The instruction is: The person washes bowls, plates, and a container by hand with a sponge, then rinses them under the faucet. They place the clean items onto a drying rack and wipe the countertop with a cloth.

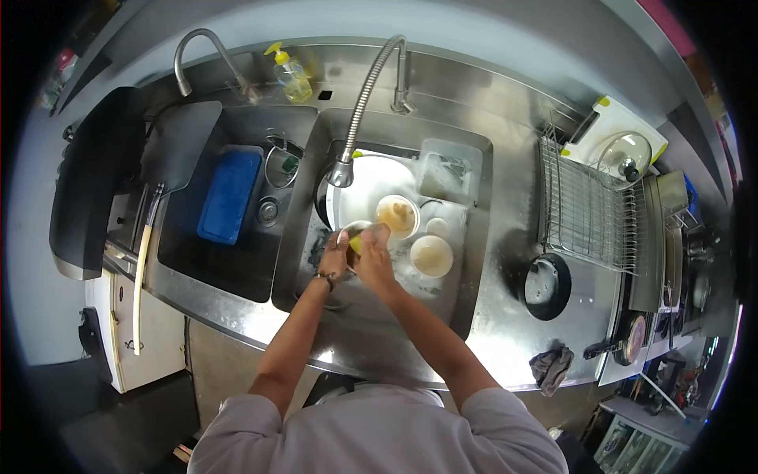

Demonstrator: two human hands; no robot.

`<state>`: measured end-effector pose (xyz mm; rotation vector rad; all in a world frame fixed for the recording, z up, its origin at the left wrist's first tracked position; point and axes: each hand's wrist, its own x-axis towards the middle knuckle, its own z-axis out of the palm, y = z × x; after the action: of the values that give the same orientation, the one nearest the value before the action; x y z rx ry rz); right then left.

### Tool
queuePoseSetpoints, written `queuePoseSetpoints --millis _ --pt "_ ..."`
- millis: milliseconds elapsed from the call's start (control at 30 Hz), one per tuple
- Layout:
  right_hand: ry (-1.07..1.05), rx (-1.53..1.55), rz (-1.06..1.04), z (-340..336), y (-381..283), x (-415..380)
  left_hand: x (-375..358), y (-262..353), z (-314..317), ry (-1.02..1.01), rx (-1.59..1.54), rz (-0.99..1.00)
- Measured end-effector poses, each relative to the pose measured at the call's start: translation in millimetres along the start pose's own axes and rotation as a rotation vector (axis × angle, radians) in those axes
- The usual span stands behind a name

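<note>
Over the right-hand sink basin (467, 296), my left hand (335, 257) is closed on a small white bowl (353, 227). My right hand (374, 259) presses a yellow sponge (355, 244) against it, fingers bent around the sponge. Just beyond my hands a white bowl with brownish residue (399, 215) sits against a large white cutting board or tray (367, 183). Another white bowl (432, 256) with cloudy liquid lies to the right, near a small white dish (437, 227). Behind them is a clear plastic container (446, 171) with suds.
A spring faucet (341, 172) hangs over the basin. The left basin holds a blue tray (230, 194) and a strainer (281, 166). On the right are a wire dish rack (588, 209), a black pan (546, 286) and a grey cloth (551, 369). A soap bottle (293, 77) stands behind.
</note>
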<state>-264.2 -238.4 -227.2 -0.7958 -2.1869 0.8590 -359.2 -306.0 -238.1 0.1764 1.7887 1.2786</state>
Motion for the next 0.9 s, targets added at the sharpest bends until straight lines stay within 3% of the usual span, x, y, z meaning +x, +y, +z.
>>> queuePoseSetpoints --millis 67,100,133,167,200,233,267,333,367,500,533,600,667,700,767,867,900 --pt "-0.233 -0.033 0.04 -5 2 -9 12 -15 -9 0.098 0.424 0.377" --pt "-0.235 -0.034 0.034 -8 3 -9 8 -11 -7 0.126 0.456 0.482" --pt "-0.23 -0.017 -0.14 -12 5 -8 6 -7 -6 0.128 0.452 0.486" --pt "-0.223 0.0 -0.312 -16 8 -7 2 -3 -5 0.088 0.145 0.184" --pt "-0.224 -0.003 -0.309 -20 12 -15 -4 -1 -5 0.045 -0.156 -0.125" --pt "-0.259 0.054 -0.139 -23 19 -27 50 -71 -29 0.061 0.061 0.135" --pt "-0.289 0.107 0.026 -22 26 -33 46 -58 -29 0.053 0.059 0.138" --pt "-0.398 0.095 0.102 -14 40 -46 17 -29 -30 0.202 0.512 0.364" --pt "-0.505 0.094 0.173 -7 46 -53 23 -36 -32 0.303 0.556 0.297" --pt "-0.74 -0.053 0.333 32 95 -61 63 -53 -56 0.351 0.363 0.337" --pt "-0.731 -0.141 0.304 45 112 -68 66 -49 -57 0.348 0.356 0.331" --pt "-0.729 -0.237 0.276 61 131 -72 65 -38 -58 0.336 0.01 0.256" --pt "-0.96 -0.389 0.138 77 137 -68 65 -34 -63 0.351 -0.188 0.11" --pt "-0.974 -0.39 0.141 86 135 -73 69 -36 -66 0.361 -0.222 0.128" --pt "-0.961 -0.769 0.065 99 130 -85 73 -42 -69 0.371 -0.254 0.131" --pt "-1.147 -0.578 0.25 144 230 -153 51 -18 -64 0.304 -0.272 0.063" --pt "-1.18 -0.573 0.285 141 225 -145 48 -12 -63 0.311 -0.281 0.058"
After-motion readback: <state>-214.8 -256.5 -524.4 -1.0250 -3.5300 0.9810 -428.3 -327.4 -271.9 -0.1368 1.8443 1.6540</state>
